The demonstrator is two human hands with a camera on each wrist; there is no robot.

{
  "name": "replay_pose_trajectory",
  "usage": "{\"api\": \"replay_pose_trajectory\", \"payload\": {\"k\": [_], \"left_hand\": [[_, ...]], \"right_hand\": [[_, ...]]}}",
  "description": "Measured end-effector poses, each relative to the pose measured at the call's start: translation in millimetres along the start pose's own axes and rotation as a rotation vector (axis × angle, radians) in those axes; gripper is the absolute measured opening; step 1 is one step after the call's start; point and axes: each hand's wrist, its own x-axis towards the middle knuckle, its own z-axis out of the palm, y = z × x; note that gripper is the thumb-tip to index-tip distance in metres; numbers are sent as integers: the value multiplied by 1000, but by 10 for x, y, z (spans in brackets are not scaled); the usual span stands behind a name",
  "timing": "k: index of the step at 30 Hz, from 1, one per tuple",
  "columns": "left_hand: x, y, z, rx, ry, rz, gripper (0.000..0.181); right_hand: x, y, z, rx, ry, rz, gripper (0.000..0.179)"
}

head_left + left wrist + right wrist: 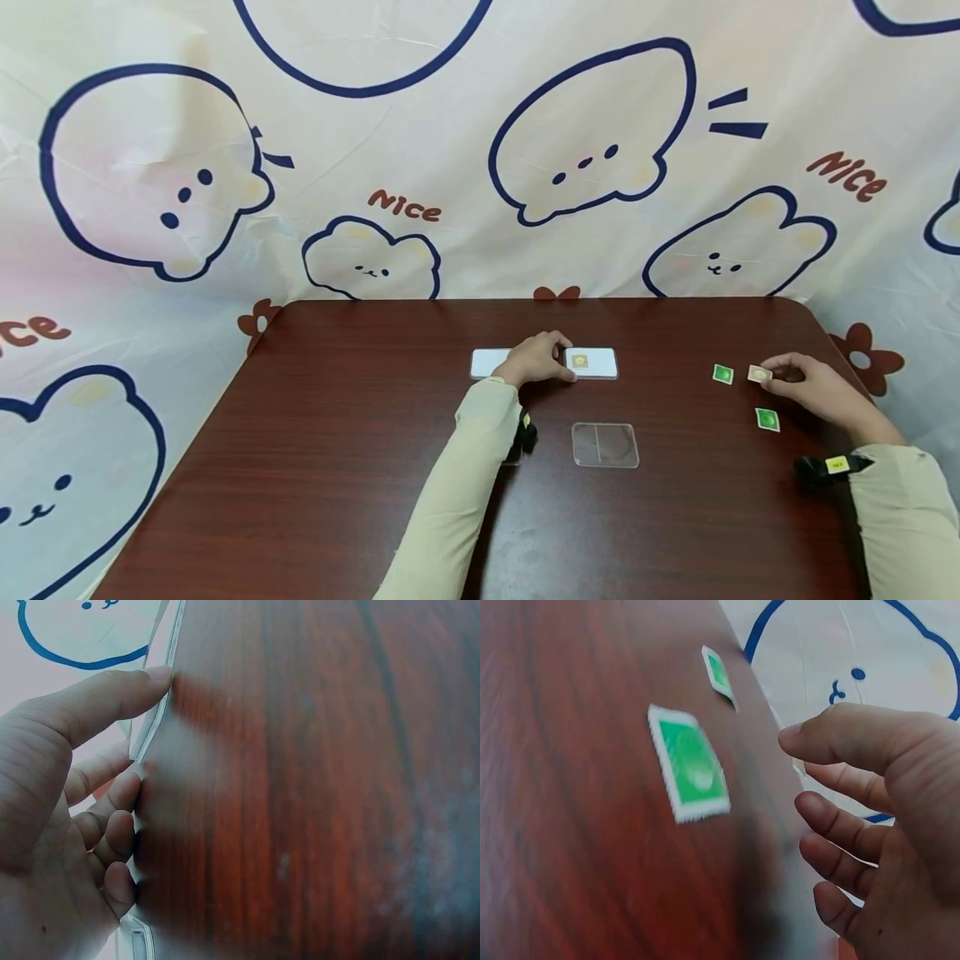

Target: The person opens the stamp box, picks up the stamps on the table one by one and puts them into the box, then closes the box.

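My left hand point(534, 358) holds the left end of a flat white case point(600, 363), thumb at its near edge and index finger at the far side. A beige stamp point(580, 361) lies on that case. A second white case point(489, 362) sits to its left, partly covered by the hand. On the right, the thumb and index finger of my right hand point(810, 387) pinch the edge of another beige stamp point(757, 373); the right wrist view mostly hides it. Beside it lie two green stamps with jagged edges, one to the left point(723, 374) and one nearer point(767, 419).
A clear plastic lid-like piece point(605, 445) lies on the brown table point(300, 467) in front of the white cases. Another clear edge point(514, 459) peeks out under the left wrist. A patterned cloth point(465, 150) stands behind the table and along its sides.
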Motion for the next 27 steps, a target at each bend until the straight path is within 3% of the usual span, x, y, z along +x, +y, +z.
{"api": "replay_pose_trajectory", "payload": {"k": [18, 27], "left_hand": [[6, -13, 2, 3, -2, -5, 56], [16, -26, 15, 11, -8, 0, 57]], "right_hand": [[301, -563, 108, 77, -46, -50, 54], [463, -866, 273, 149, -82, -92, 49]]}}
